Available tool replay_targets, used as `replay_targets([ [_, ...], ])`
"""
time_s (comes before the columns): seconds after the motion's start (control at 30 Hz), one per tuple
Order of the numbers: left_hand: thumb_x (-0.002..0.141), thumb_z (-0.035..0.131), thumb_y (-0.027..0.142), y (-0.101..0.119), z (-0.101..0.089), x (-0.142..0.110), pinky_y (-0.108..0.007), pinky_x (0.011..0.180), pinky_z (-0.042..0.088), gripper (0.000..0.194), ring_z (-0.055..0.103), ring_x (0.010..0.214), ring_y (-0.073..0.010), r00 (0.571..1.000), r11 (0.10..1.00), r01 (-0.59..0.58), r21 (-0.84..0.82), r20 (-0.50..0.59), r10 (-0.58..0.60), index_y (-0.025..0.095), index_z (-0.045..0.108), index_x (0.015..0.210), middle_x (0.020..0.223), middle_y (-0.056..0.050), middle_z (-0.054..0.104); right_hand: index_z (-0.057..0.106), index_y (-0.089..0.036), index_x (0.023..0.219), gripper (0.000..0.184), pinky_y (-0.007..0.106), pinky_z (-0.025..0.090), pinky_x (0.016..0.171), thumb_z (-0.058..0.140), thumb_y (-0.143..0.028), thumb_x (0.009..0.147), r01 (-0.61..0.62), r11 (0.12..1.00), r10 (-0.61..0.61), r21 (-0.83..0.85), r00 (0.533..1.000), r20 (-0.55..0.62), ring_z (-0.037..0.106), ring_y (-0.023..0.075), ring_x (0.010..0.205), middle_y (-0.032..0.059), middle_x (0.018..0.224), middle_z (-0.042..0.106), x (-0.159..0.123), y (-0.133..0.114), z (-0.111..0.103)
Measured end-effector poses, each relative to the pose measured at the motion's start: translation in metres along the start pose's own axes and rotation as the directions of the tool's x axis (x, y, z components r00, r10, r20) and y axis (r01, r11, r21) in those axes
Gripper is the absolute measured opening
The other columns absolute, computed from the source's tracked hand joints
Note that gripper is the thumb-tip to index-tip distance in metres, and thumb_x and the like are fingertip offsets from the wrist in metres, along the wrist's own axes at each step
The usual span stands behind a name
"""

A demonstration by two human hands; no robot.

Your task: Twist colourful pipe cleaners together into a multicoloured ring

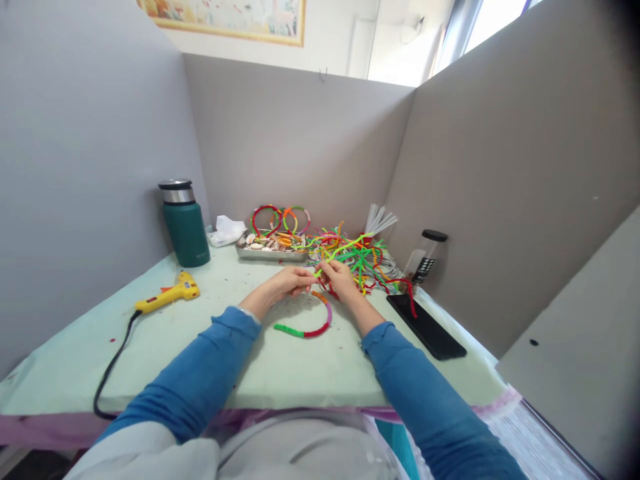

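Note:
Both hands meet over the middle of the table. My left hand (291, 281) is closed, its fingertips pinching the lower end of a yellow-green pipe cleaner (354, 245). Beside it my right hand (339, 279) grips the same pipe cleaner, whose free length slants up to the right over a pile. Just below the hands lies a curved band (317, 332) wrapped in green, red, purple and orange sections; its orange end is close to the fingers. Whether the pipe cleaner touches the band is hidden by my hands.
Behind the hands is a tangled pile of pipe cleaners (367, 260). A metal tray (273, 255) of small pieces stands beside wrapped hoops (267, 220). To the left are a yellow glue gun (173, 293) and green bottle (186, 233); to the right, a black phone (427, 328) and clear bottle (425, 257).

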State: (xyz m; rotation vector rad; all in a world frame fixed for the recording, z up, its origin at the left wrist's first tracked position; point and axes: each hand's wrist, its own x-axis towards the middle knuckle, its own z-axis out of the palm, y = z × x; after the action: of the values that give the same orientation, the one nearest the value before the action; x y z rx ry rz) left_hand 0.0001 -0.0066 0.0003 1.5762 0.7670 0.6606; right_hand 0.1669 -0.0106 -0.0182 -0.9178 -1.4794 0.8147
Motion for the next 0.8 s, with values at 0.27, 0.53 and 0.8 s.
replay_targets([
  [0.27, 0.072, 0.060, 0.041, -0.006, -0.003, 0.005, -0.018, 0.037, 0.028, 0.033, 0.036, 0.036, -0.0016, 1.000, 0.996, 0.022, -0.085, 0.025, -0.020, 0.009, 0.059, 0.079, 0.066, -0.004, 0.060, 0.061, -0.016, 0.076, 0.036, 0.019, 0.032, 0.038, 0.055, -0.051, 0.071, -0.069, 0.989, 0.079, 0.130, 0.995, -0.068, 0.044, 0.0079, 0.039, -0.0020, 0.048, 0.053, 0.002, 0.002, -0.005],
  [0.53, 0.067, 0.068, 0.026, -0.008, -0.005, 0.006, -0.020, 0.044, 0.039, 0.024, 0.048, 0.044, -0.0043, 1.000, 0.985, 0.004, -0.171, -0.017, -0.007, 0.008, 0.056, 0.077, 0.072, -0.006, 0.062, 0.061, -0.016, 0.071, 0.034, 0.020, 0.033, 0.039, 0.058, -0.049, 0.069, -0.059, 0.994, 0.060, 0.087, 0.998, -0.009, 0.043, 0.0075, 0.040, -0.0003, 0.053, 0.056, -0.001, -0.002, -0.004],
  [0.8, 0.065, 0.069, 0.029, -0.010, -0.006, 0.009, -0.019, 0.043, 0.038, 0.029, 0.047, 0.041, -0.0042, 0.991, 0.994, -0.035, -0.108, -0.132, 0.021, 0.012, 0.052, 0.082, 0.070, -0.004, 0.064, 0.056, -0.016, 0.059, 0.033, 0.020, 0.027, 0.036, 0.058, -0.047, 0.070, -0.065, 0.998, 0.065, 0.000, 0.994, 0.084, 0.037, 0.0069, 0.035, -0.0022, 0.042, 0.049, -0.002, 0.005, -0.001],
])
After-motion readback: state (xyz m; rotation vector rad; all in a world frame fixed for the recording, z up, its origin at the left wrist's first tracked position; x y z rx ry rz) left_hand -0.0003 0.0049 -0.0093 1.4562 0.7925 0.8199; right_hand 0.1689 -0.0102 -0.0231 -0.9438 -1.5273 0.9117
